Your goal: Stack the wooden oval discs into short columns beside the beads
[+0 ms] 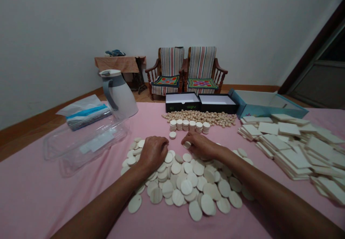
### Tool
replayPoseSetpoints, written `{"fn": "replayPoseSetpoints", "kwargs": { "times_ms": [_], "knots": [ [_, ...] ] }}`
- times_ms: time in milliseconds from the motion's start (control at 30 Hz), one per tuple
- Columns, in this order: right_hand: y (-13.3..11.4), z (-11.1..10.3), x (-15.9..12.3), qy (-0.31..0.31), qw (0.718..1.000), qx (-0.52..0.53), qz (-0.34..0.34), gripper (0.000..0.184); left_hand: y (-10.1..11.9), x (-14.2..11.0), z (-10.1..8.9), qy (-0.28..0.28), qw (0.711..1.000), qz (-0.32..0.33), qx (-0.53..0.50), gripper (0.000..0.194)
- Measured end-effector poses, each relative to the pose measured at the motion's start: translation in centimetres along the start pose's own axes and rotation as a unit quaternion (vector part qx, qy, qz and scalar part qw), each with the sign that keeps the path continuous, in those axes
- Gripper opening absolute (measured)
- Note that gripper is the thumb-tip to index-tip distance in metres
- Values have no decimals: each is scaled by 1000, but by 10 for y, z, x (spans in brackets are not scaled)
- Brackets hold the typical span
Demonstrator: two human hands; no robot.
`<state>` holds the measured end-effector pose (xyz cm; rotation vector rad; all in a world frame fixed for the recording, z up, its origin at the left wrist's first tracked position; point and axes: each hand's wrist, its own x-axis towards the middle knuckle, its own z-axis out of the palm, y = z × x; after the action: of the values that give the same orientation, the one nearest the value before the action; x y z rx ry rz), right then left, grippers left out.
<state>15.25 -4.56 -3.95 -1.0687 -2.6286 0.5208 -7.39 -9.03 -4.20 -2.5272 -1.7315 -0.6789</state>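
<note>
Between the thumb and fingers of my right hand [201,145] is a small round wooden disc [187,145], held just above the cloth. My left hand [154,152] rests over the left part of a heap of pale wooden discs [186,187], its fingers curled inward; whether anything is in them is hidden. Beyond my hands a row of several short disc stacks [185,125] stands on the pink cloth. One shorter stack [172,135] sits in front of the row's left end, between my two hands.
Behind the stacks lie many small wooden beads [199,117], then two black open boxes [183,102] and a blue box [269,104]. Square wooden tiles [293,156] are heaped at right. A jug [121,93], a wipes pack [87,115] and clear plastic trays [88,145] stand at left.
</note>
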Motion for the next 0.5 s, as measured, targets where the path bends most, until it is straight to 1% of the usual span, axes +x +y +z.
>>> {"fn": "replayPoseSetpoints", "kwargs": {
  "times_ms": [67, 133, 200, 300, 367, 500],
  "knots": [
    [0, 1, 3, 1, 1000, -12, 16, 30, 0, 0, 1, 0, 1000, -5, -5, 21],
    [-3, 2, 7, 15, 999, -32, 33, 26, 0, 1, 1, 2, 1000, -9, -9, 21],
    [-9, 2, 14, 50, 996, -52, 47, 22, 1, 1, 0, 1, 1000, -11, -13, 21],
    [-20, 3, 27, 107, 989, -73, 74, 23, 2, 1, -1, 0, 1000, -12, -15, 20],
    [-27, 4, 36, 114, 985, -87, 94, 27, 2, 1, -1, 0, 1000, -16, -11, 20],
    [-33, 8, 49, 99, 981, -116, 118, 28, 3, 1, -1, -6, 1000, -22, -5, 20]
  ]
}}
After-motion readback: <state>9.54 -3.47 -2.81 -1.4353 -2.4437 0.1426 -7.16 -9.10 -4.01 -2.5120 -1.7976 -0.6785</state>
